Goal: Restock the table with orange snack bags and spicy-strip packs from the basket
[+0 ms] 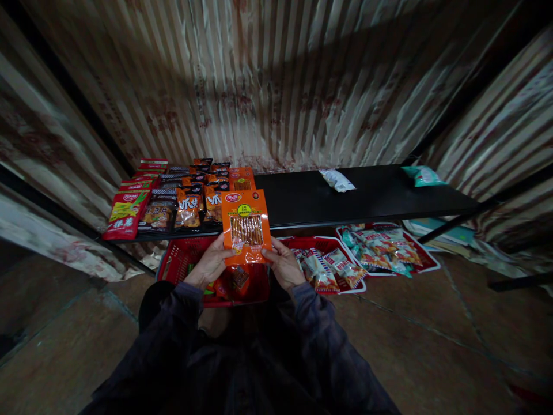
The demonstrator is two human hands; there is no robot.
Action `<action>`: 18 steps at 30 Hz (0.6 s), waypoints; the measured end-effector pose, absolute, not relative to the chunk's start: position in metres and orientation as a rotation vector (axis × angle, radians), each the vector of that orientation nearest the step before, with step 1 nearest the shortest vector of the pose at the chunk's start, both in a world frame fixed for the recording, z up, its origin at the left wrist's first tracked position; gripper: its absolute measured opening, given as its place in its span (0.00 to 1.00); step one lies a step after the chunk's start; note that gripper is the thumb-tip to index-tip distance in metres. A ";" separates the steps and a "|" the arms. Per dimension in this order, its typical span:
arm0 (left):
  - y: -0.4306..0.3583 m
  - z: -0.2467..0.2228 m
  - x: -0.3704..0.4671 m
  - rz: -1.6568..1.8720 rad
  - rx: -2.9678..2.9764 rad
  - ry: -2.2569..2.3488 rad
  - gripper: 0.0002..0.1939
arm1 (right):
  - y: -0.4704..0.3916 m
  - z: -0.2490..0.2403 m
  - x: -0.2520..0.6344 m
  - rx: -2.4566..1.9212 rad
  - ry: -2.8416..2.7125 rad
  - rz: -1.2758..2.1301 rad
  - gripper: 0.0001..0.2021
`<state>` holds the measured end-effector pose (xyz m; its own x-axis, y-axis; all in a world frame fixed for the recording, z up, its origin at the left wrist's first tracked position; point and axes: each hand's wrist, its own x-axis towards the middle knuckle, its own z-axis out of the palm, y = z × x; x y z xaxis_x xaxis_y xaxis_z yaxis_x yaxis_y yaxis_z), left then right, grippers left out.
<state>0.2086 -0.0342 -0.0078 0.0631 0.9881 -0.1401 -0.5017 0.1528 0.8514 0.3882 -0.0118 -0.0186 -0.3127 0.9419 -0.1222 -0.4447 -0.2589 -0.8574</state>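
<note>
An orange snack packet (246,227) with a clear window is held upright in front of me, above a red basket (175,259). My left hand (212,260) pinches its lower left corner, and my right hand (283,262) grips the lower right. Behind it, a similar orange packet (242,177) stands on the black shelf (294,202). Black-and-orange snack bags (189,207) are lined up just left of the held packet. More packets (239,278) lie inside the basket below my hands.
Red packets (125,210) and dark bags (158,210) fill the shelf's left end. A white bag (337,180) and a green bag (422,176) lie farther right. Two more red baskets (360,286) (432,265) of snack bags sit below. Metal posts (488,207) frame the shelf.
</note>
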 end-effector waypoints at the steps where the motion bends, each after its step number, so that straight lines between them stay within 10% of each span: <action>1: -0.034 -0.008 0.209 1.281 0.724 0.869 0.33 | -0.012 -0.019 0.389 -0.811 -0.902 1.759 0.23; 18: -0.027 -0.020 0.225 1.248 0.669 0.878 0.38 | -0.009 -0.042 0.407 -0.831 -0.863 1.783 0.21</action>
